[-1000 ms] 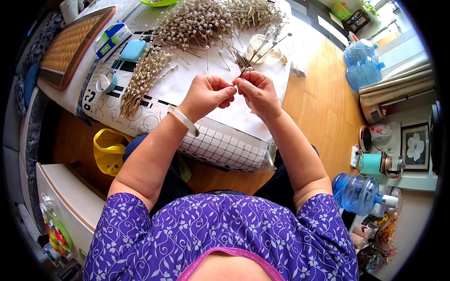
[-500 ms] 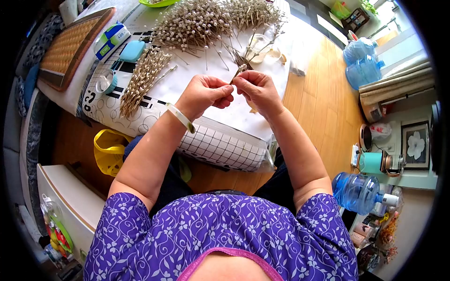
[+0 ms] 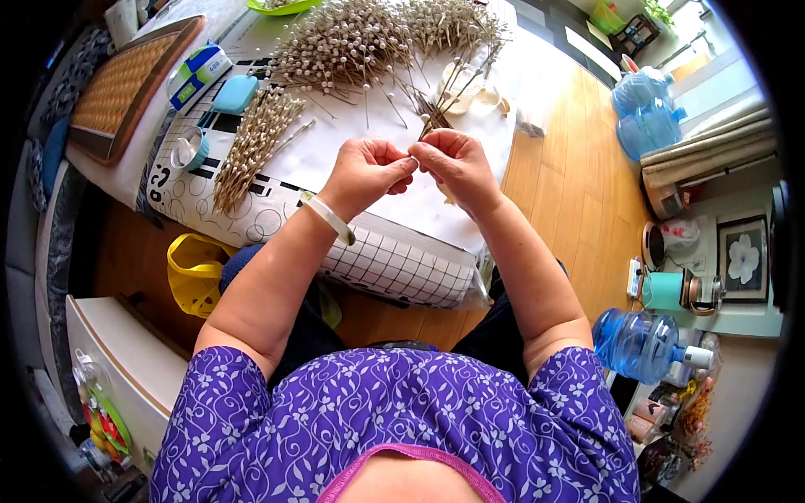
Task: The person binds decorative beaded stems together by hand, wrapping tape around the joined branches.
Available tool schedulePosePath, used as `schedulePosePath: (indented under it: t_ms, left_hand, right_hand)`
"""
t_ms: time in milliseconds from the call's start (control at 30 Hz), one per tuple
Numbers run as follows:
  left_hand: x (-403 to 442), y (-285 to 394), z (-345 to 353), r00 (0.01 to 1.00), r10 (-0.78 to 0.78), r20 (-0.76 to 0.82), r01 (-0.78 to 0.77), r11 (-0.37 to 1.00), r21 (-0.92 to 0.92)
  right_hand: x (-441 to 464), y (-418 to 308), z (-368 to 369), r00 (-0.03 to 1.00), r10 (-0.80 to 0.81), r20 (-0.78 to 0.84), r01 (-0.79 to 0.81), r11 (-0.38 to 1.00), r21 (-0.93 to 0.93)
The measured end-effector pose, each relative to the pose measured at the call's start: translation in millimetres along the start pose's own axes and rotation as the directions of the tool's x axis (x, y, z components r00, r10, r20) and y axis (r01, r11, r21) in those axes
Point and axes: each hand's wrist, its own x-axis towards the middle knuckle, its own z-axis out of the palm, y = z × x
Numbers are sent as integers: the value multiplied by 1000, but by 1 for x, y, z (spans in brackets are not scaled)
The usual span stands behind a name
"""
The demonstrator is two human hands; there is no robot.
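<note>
Over the near part of the white-covered table [image 3: 402, 208], my left hand [image 3: 367, 174] and my right hand [image 3: 457, 170] meet at the fingertips, both pinched closed. What the left fingertips grip is too small to make out. Just beyond the right hand, thin dark stems [image 3: 434, 111] with small white buds stick up, but the fingers hide whether they are held. Large piles of white-budded stems [image 3: 340, 46] lie farther back. A separate bundle of budded stems [image 3: 256, 142] rests left of my left hand. An open round container [image 3: 461, 88] stands behind the stems.
A small blue-rimmed cup [image 3: 191, 148], a light blue case [image 3: 235, 94] and a tissue pack [image 3: 199, 77] are on the table's left. A yellow basket [image 3: 194, 272] is below the table edge. Large blue water bottles [image 3: 636, 345] stand at the right.
The white bud seen near my right fingertips one second ago no longer shows there. The dark stems lean differently, and both hands stay together with small finger shifts.
</note>
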Motion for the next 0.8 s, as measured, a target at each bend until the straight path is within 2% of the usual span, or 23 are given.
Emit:
schedulePosePath:
  t_ms: [67, 167, 233, 367, 433, 500, 633, 700, 800]
  left_hand:
    - [1, 0, 0, 1000, 4, -10, -4, 999, 33]
    - [0, 4, -1, 998, -3, 61, 4, 1000, -8]
    - [-4, 14, 4, 982, -169, 89, 177, 981, -84]
    - [1, 6, -7, 973, -147, 177, 161, 985, -63]
    - [-1, 7, -6, 980, -133, 149, 145, 987, -71]
    - [-1, 8, -5, 985, -118, 125, 128, 989, -75]
    - [-2, 5, -2, 992, -110, 61, 116, 989, -96]
    - [-1, 5, -1, 994, -95, 45, 99, 991, -91]
    - [-1, 3, -2, 996, -85, 38, 88, 991, -102]
  right_hand:
    - [1, 5, -1, 1000, -10, -5, 10, 1000, -13]
    - [4, 4, -3, 999, -32, 22, 32, 999, 6]
    - [3, 5, -4, 998, -34, 43, 32, 999, 41]
    - [3, 3, -4, 999, -24, 43, 21, 997, 70]
    - [4, 1, -5, 998, -30, 53, 25, 996, 82]
    - [6, -3, -12, 991, 120, 55, -119, 992, -31]
    - [4, -2, -11, 995, 92, 42, -91, 995, -37]
    - [3, -2, -8, 999, 0, 47, 2, 999, -34]
    - [4, 0, -6, 999, -34, 33, 37, 995, -93]
